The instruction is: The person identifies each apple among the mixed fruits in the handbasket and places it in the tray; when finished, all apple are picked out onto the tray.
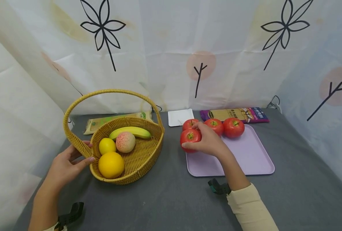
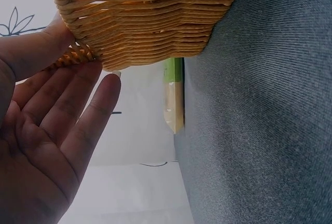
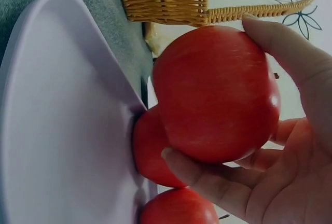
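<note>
A wicker basket (image 1: 142, 154) with a tall arched handle holds a banana (image 1: 133, 131), a peach (image 1: 126, 142), a lemon (image 1: 107, 146) and an orange (image 1: 111, 165). My left hand (image 1: 64, 163) pinches its left side by the foot of the handle, thumb in front and fingers behind. On the right, my right hand (image 1: 209, 141) grips a red apple (image 3: 215, 94) between thumb and fingers, over the left edge of a lilac tray (image 1: 248, 154). Three more red apples (image 1: 233, 127) line the tray's back edge, one partly hidden behind the right hand.
Behind the basket lies a green-and-yellow packet (image 1: 97, 123). A white square (image 1: 180, 117) and a purple-and-tan packet (image 1: 231, 114) are at the back of the grey tabletop (image 1: 165, 199). Patterned curtains (image 1: 165, 64) enclose the back and sides.
</note>
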Demonstrator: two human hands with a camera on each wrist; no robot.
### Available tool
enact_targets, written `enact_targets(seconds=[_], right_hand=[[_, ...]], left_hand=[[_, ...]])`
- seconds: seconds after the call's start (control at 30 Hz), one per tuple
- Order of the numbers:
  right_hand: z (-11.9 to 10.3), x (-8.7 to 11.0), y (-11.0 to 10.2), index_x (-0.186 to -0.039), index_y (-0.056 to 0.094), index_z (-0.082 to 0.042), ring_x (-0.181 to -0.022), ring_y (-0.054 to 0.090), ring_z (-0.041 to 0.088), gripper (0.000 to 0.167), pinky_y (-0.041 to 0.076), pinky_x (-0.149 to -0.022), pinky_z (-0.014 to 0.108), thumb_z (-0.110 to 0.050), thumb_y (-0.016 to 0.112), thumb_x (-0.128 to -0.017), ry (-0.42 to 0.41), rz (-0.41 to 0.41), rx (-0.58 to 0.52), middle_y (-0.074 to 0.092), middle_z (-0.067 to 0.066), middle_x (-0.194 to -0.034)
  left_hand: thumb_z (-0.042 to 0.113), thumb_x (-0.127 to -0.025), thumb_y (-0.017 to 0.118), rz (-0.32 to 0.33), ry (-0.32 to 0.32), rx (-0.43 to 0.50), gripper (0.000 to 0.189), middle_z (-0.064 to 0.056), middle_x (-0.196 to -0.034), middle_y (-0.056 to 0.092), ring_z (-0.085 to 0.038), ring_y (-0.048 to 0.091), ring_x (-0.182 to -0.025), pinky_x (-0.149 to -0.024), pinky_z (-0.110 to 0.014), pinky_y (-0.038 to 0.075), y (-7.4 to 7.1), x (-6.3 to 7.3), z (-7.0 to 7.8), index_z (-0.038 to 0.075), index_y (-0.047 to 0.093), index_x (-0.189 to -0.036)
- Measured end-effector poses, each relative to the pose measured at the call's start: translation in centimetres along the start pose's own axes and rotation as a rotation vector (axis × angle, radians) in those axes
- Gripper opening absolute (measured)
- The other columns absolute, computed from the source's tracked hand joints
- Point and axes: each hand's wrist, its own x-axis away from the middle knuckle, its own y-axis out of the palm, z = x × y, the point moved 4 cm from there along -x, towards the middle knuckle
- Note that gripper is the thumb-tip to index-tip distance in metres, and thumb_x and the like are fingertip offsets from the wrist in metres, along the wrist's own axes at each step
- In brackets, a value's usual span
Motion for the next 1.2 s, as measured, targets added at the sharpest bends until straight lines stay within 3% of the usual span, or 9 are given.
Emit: enact_targets(seconds=[0.33, 0.53, 0.8, 1.07, 1.13, 1.2], right_hand=[[0.0, 0.5, 0.5, -0.134, 0.048, -0.009, -0.116, 0.054, 0.027, 0.075, 0.056, -0.088, 0.049, -0.042, 0.084, -0.077, -0.019, -0.095, 0.117, 0.058, 0.008, -0.125], [-0.1, 1.0, -0.1, -0.138, 0.048, -0.009, -0.117, 0.052, 0.028, 0.075, 0.054, -0.09, 0.051, -0.039, 0.083, -0.079, -0.01, -0.112, 0.142, 0.056, 0.01, -0.126], [0.3, 0.9, -0.7, -0.131, 0.056, -0.007, -0.109, 0.053, 0.028, 0.062, 0.057, -0.084, 0.046, -0.032, 0.083, -0.081, -0.011, -0.119, 0.23, 0.054, 0.012, -0.116], [0.4, 0.7, -0.4, -0.129, 0.056, -0.006, -0.108, 0.053, 0.028, 0.061, 0.056, -0.084, 0.046, -0.031, 0.084, -0.081, -0.021, -0.128, 0.227, 0.056, 0.012, -0.114], [0.5, 0.7, -0.4, -0.129, 0.056, -0.006, -0.107, 0.053, 0.028, 0.061, 0.056, -0.084, 0.046, -0.031, 0.083, -0.081, -0.026, -0.126, 0.231, 0.056, 0.011, -0.113], [0.5, 0.7, -0.3, -0.128, 0.056, -0.006, -0.105, 0.054, 0.027, 0.059, 0.056, -0.084, 0.045, -0.031, 0.083, -0.081, -0.031, -0.123, 0.233, 0.056, 0.011, -0.112]], left_hand=[[0.02, -0.091, 0.077, 0.005, 0.018, 0.011, 0.055, -0.02, -0.13, 0.06, 0.02, 0.047, -0.102, -0.076, -0.006, 0.05, 0.3, -0.1, 0.2, 0.004, 0.053, -0.138], [0.021, -0.091, 0.077, -0.007, 0.018, -0.008, 0.057, -0.021, -0.132, 0.059, 0.02, 0.046, -0.101, -0.075, -0.007, 0.05, 0.2, -0.3, 0.2, 0.006, 0.053, -0.14], [0.021, -0.091, 0.077, -0.003, 0.017, -0.002, 0.057, -0.02, -0.132, 0.059, 0.02, 0.046, -0.101, -0.074, -0.007, 0.05, 0.1, -0.2, 0.1, 0.006, 0.053, -0.14], [0.018, -0.091, 0.077, 0.001, 0.025, 0.004, 0.057, -0.02, -0.132, 0.059, 0.02, 0.047, -0.101, -0.075, -0.007, 0.05, 0.1, -0.2, 0.1, 0.005, 0.052, -0.14], [0.019, -0.091, 0.077, 0.0, 0.018, 0.0, 0.057, -0.02, -0.132, 0.059, 0.015, 0.051, -0.102, -0.074, -0.008, 0.051, 0.1, -0.3, 0.1, 0.005, 0.052, -0.14], [0.021, -0.091, 0.077, -0.002, 0.011, -0.014, 0.057, -0.02, -0.132, 0.059, 0.0, 0.061, -0.106, -0.074, -0.011, 0.053, 0.1, -0.3, 0.2, 0.006, 0.052, -0.14]])
